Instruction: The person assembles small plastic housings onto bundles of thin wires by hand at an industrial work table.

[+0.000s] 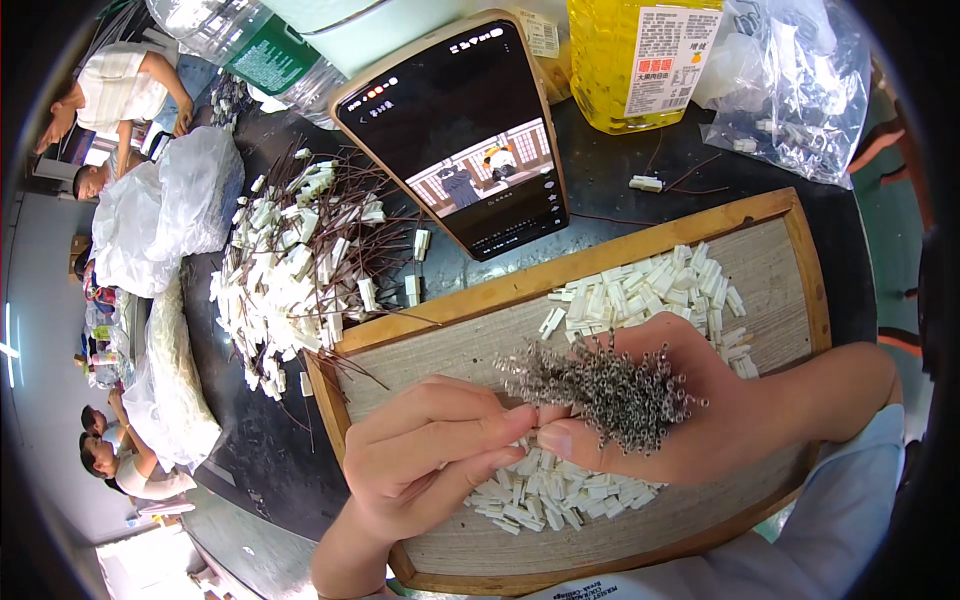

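Note:
My right hand (715,415) is wrapped round a thick bundle of thin metal-ended wires (620,395), their small ring-like grey tips fanning out above the fist. Its thumb points left. Close against that thumb, my left hand (425,450) is closed in a pinch; whatever its fingertips hold is too small to make out. Both hands are above a wood-framed tray (570,267). Small white plastic connector housings (560,490) lie in the tray below the hands, with another heap (650,290) behind the right hand, partly covered by it.
Left of the tray is a pile of white connectors with brown wires (290,255). A phone (490,150) leans behind the tray, near a yellow liquid bottle (600,60), a clear bag (790,90) and a green-labelled bottle (270,50). Other people (130,460) sit at far left.

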The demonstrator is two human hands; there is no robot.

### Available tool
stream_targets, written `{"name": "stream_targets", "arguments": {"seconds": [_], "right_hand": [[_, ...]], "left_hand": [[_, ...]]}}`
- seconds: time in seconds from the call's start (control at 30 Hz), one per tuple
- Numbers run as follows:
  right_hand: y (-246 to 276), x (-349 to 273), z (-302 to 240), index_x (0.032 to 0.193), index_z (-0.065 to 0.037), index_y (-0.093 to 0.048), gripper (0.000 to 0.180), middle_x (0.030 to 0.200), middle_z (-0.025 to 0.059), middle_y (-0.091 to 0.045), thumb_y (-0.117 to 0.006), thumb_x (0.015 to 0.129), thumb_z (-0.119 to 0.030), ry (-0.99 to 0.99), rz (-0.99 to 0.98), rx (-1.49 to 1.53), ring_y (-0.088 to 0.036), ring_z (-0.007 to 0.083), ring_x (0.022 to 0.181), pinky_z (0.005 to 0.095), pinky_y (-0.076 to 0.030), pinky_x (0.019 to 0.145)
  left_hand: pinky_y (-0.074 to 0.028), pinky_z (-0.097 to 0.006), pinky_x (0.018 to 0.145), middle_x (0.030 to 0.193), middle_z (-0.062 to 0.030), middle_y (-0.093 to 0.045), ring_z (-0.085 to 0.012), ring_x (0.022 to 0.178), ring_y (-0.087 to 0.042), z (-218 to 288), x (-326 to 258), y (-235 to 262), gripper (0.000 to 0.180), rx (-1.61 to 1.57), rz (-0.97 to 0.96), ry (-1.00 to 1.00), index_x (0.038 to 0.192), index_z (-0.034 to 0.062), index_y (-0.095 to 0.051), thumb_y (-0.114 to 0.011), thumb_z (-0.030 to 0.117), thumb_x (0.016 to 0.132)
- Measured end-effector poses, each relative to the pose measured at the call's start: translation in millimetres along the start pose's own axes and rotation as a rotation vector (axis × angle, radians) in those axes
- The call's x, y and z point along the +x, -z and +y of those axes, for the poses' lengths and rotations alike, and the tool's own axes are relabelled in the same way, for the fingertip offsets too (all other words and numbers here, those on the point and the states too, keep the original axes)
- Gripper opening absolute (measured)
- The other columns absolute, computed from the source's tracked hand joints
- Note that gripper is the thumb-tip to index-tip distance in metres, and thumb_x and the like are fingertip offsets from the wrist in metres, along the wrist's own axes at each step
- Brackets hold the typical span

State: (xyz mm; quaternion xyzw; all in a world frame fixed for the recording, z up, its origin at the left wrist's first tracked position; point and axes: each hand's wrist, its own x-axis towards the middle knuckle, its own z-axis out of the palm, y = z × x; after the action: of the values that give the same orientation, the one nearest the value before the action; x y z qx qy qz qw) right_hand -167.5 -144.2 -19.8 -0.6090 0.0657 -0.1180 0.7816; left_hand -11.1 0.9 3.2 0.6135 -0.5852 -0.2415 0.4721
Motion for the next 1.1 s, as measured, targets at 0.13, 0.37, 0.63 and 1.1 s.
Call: {"name": "stream_targets", "arguments": {"seconds": [0.13,0.37,0.63,1.1], "right_hand": [[3.9,2.4,-12.8,0.096,-0.004,-0.053,0.024,0.084,0.0015,-0.064,-0.068,0.078,-0.002,-0.228,-0.050,0.016,-0.060,0.0029,0.075,0.0152,-0.046,0.067],[1.6,-0.2,-2.6,0.098,-0.003,-0.055,0.025,0.089,0.0054,-0.065,-0.068,0.077,0.000,-0.081,-0.018,0.012,-0.061,0.0049,0.080,0.0185,-0.050,0.071],[-0.4,7.2,-14.7,0.087,-0.001,-0.058,0.013,0.071,-0.0029,-0.055,-0.066,0.082,-0.010,-0.392,0.084,-0.039,-0.046,0.0010,0.067,0.0197,-0.038,0.056],[-5.9,9.6,-14.1,0.101,-0.004,-0.054,0.018,0.063,-0.0026,-0.050,-0.057,0.089,-0.018,-0.343,0.242,0.172,-0.044,0.0020,0.057,0.0203,-0.036,0.050]], "left_hand": [[-0.049,-0.029,0.064,0.083,-0.0124,-0.062,-0.0221,0.072,-0.061,-8.5,-1.8,-1.3,0.027,-0.113,0.008,-0.057,0.093,-0.0044,-0.066,-0.072,-0.003,0.066],[-0.049,-0.029,0.064,0.083,-0.0117,-0.062,-0.0221,0.072,-0.061,-5.4,-3.4,-2.7,0.027,-0.059,-0.011,-0.078,0.093,-0.0039,-0.066,-0.072,-0.002,0.067],[-0.045,-0.028,0.058,0.079,-0.0091,-0.060,-0.0196,0.068,-0.057,1.7,-1.7,11.6,0.021,0.331,0.253,-0.148,0.088,-0.0015,-0.065,-0.070,-0.001,0.068],[-0.043,-0.030,0.061,0.084,-0.0107,-0.061,-0.0209,0.070,-0.056,6.0,1.8,27.1,0.022,0.709,0.181,0.207,0.096,0.0015,-0.061,-0.066,0.008,0.076]]}}
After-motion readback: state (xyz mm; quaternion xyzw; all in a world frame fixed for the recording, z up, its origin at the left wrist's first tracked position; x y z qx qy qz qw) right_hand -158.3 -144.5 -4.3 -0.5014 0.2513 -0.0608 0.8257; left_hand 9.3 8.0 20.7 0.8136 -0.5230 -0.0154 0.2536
